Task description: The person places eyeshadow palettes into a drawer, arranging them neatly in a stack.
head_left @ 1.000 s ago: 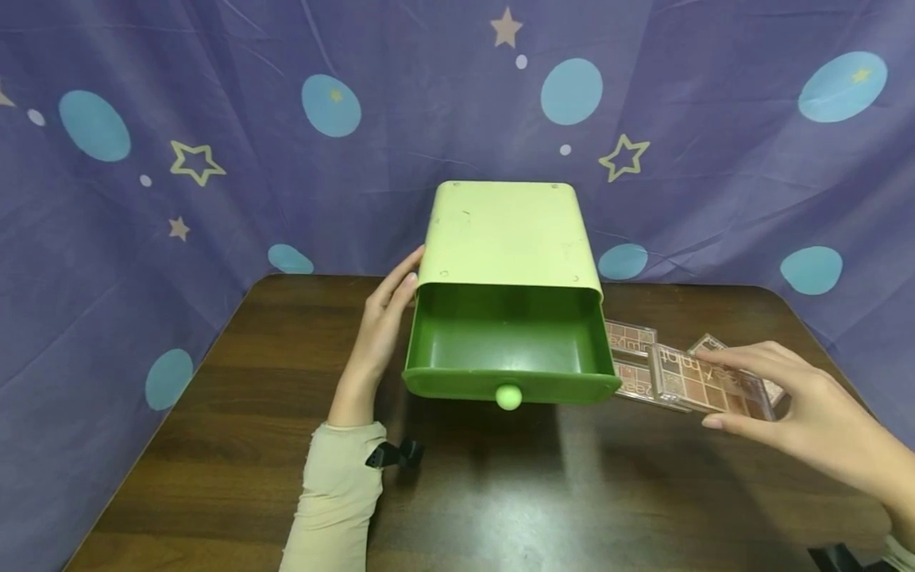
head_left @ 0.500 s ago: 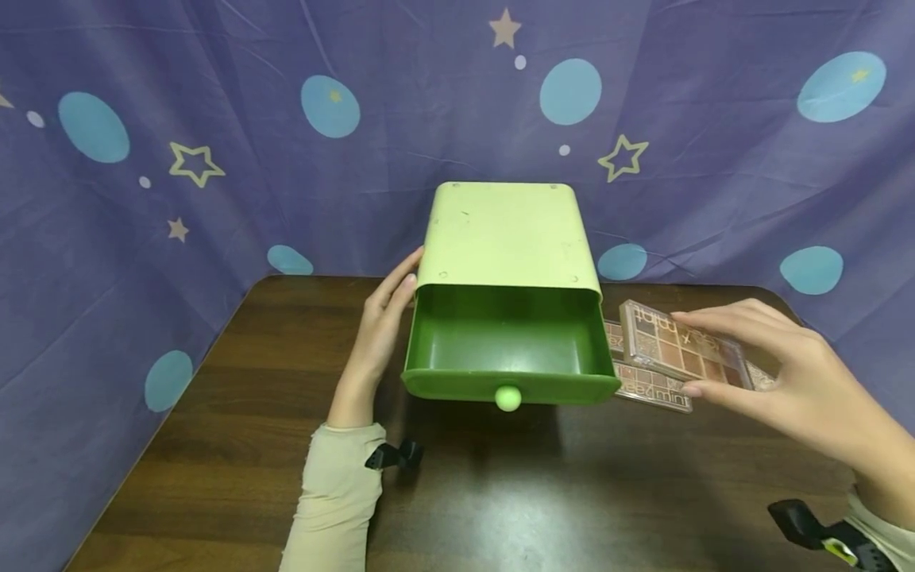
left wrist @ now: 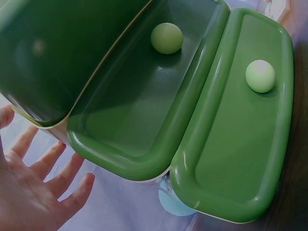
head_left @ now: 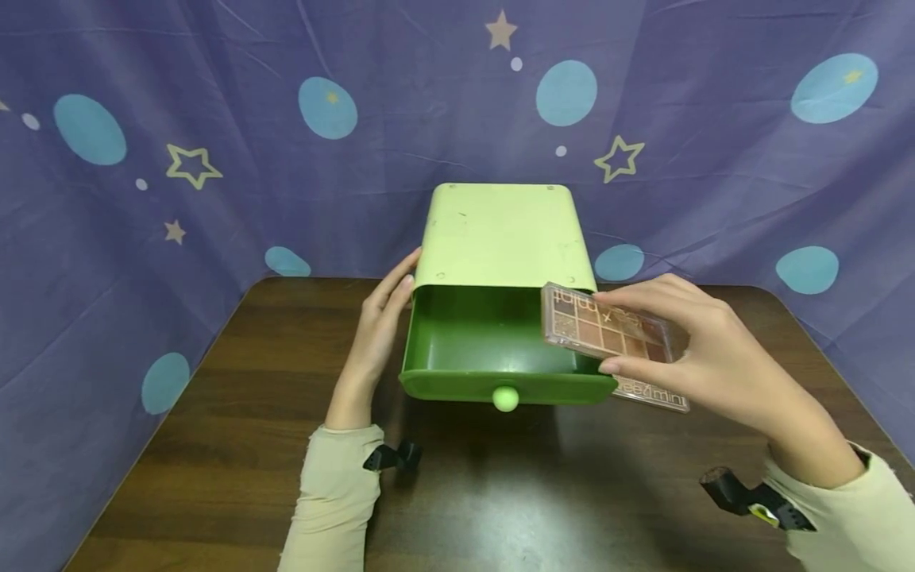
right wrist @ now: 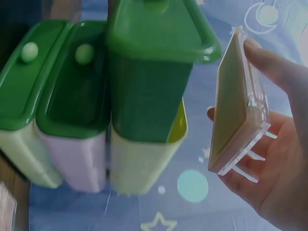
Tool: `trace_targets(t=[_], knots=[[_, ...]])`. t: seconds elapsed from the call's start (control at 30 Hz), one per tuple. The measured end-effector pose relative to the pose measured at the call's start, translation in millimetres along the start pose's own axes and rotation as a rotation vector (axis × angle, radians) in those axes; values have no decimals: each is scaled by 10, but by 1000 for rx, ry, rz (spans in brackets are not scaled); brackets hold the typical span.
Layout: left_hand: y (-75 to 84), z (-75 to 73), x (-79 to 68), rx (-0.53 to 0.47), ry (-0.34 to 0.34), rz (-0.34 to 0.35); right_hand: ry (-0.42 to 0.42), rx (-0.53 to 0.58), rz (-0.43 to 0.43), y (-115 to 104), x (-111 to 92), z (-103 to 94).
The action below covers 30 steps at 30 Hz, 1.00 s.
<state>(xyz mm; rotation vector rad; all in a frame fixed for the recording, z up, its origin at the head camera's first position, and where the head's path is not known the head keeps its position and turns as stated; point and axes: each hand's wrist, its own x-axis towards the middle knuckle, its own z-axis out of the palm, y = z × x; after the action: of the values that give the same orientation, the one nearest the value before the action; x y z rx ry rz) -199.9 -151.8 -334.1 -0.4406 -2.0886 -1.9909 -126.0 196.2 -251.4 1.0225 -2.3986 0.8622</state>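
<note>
head: your right hand [head_left: 704, 353] pinches palette [head_left: 604, 324] at right side of pulled-out drawer [head_left: 450, 386]; second palette [head_left: 652, 394] on table [head_left: 608, 492]. your left hand [head_left: 370, 338] at cabinet's [head_left: 507, 234] left side.
left wrist: left hand spread wide, near two closed drawers [left wrist: 130, 106].
right wrist: palette held, apart from pulled-out drawer.

We see a pale lime casing [head_left: 503, 238], a deep green drawer [head_left: 450, 387] with a light green knob [head_left: 505, 399], and a lilac casing [right wrist: 79, 166]. The palette [head_left: 604, 326] shows a brown-and-tan grid under pale lettering. Behind, our violet-blue curtain [head_left: 429, 48] bears turquoise ovals and yellow and beige stars; the bench [head_left: 236, 397] is dark brown, wood-grained.
</note>
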Motion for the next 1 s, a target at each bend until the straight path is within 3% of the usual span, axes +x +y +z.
trace_targets(t=[0.33,1.0], knots=[[6,5,-5,-2,-6,4,-62,20,7,-92,244,222],[0,6,-8,7,4,0,-288,115,60,-206,574,514]])
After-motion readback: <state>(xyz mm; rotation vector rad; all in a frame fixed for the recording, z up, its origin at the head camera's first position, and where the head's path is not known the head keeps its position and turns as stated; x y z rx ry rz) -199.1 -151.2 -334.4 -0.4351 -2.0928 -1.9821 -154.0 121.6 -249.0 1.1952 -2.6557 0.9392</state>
